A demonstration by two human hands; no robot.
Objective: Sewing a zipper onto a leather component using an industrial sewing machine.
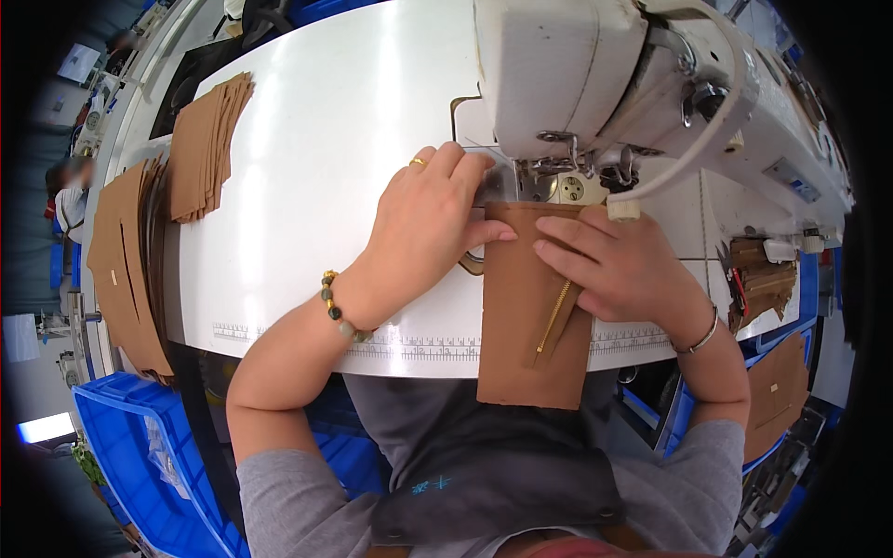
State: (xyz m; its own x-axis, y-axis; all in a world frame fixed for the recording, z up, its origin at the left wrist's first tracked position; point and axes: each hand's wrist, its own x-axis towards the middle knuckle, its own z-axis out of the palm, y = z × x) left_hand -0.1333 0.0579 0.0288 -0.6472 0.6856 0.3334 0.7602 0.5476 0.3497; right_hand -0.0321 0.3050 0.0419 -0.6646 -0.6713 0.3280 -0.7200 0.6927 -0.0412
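Note:
A brown flat panel (pixel 526 316) lies lengthwise under the sewing machine head, its lower end hanging over the table's near edge. A narrow gold strip that resembles zipper teeth (pixel 554 316) shows on its lower half. My left hand (pixel 423 219) is open, its thumb on the panel's left side and its fingers bent on the machine bed beside the needle area. My right hand (pixel 614 260) lies over the panel's right side, index and middle fingers stretched across it. Its thumb is tucked low, partly hidden. The panel's top edge meets the presser foot area (pixel 535 177).
The white sewing machine (pixel 558 74) fills the upper right. Brown panels are stacked at the left (pixel 209 149), with more slit panels (pixel 126 270) beside them. Brown strips (pixel 767 279) lie at the right. A blue bin (pixel 139 395) stands lower left. A ruler strip (pixel 419 352) runs along the table's front.

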